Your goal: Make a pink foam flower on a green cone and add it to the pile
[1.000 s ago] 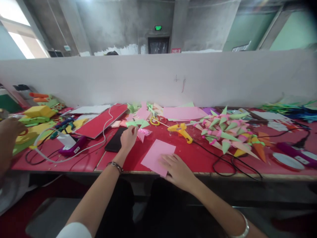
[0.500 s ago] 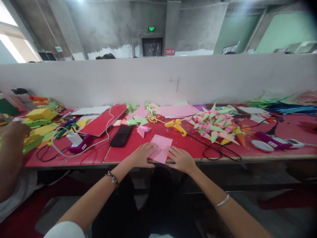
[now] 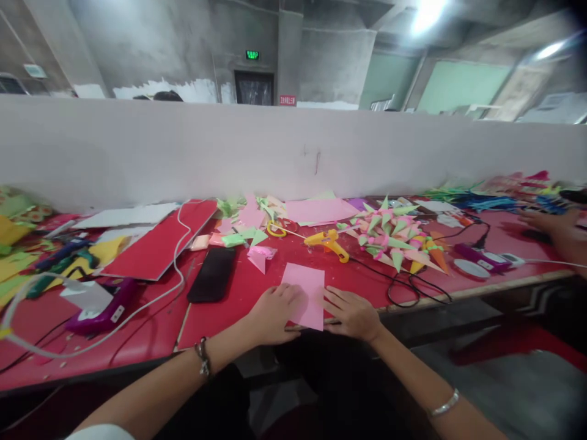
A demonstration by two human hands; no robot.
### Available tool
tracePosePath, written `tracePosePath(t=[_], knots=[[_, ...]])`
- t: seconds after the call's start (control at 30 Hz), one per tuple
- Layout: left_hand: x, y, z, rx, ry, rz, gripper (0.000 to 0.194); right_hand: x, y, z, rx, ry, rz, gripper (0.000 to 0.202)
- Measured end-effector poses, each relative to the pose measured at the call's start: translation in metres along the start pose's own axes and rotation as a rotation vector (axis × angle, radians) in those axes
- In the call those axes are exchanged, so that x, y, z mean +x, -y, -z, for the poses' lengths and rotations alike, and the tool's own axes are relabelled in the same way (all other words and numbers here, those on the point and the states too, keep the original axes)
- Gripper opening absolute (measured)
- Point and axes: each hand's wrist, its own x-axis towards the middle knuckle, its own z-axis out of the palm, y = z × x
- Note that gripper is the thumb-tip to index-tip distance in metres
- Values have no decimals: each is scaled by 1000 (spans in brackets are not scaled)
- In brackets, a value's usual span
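A flat pink paper sheet [image 3: 314, 299] lies at the front edge of the red table. My left hand [image 3: 275, 313] rests on its left part, fingers stretched out. Beside its right edge, my right hand [image 3: 352, 313] lies with the fingers spread; whether the fingertips touch the paper is hard to tell. Beyond the sheet are a yellow glue gun [image 3: 329, 243] and a small folded pink paper piece [image 3: 261, 256]. A black phone [image 3: 213, 275] lies to the left of my hands.
Paper cones [image 3: 389, 235] are heaped back right, with a black cable in front. A red board [image 3: 160, 244] and purple power strip [image 3: 107, 305] lie left. Another person's hand [image 3: 550, 227] is at the far right. A white partition [image 3: 206, 153] stands behind the table.
The view has turned right and tilted. My left hand still lies on the pink sheet, which looks slightly turned. Another person's hand has come into view at the right; the arm at left is gone.
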Motion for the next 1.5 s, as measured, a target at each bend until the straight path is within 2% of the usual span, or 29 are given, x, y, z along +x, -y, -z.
tracePosePath(t=[0.23, 0.37, 0.53, 0.67, 0.8, 0.87, 0.93, 1.03, 1.07, 1.13, 1.2, 1.27, 1.37, 1.5], knots=[[-1, 0, -5, -83, -45, 5, 63, 12, -9, 10, 54, 184, 94, 57], [-3, -2, -4, -92, -50, 49, 64, 17, -7, 19, 102, 246, 85, 54], [-3, -4, 1, -96, -68, 60, 61, 25, 9, 29, 154, 261, -48, 53], [-5, -7, 2, -50, -81, 79, 57, 41, 23, 36, 248, 239, -133, 47], [-5, -6, 4, -7, -108, 97, 39, 58, 27, 43, 371, 207, -138, 22], [-5, 0, 9, -33, -116, 91, 32, 62, 25, 46, 430, 161, -137, 18], [-4, 9, 19, -100, -161, 94, 33, 65, 20, 49, 504, 67, -188, 17], [-2, 21, 45, -211, -269, 152, 36, 67, 10, 55, 646, -38, -308, 17], [0, 25, 54, -263, -324, 178, 37, 67, 6, 58, 701, -48, -348, 16], [4, 28, 72, -450, -499, 307, 26, 68, 0, 65, 816, -69, -428, 16], [9, 29, 81, -716, -661, 406, 31, 69, -4, 70, 940, -129, -518, 17], [15, 27, 80, -975, -645, 414, 41, 69, -6, 72, 1080, -184, -602, 14], [21, 23, 64, -1154, -475, 394, 47, 67, -7, 67, 1217, -228, -664, 25], [21, 23, 44, -1244, -501, 534, 57, 62, -9, 61, 1087, -315, -525, 34]])
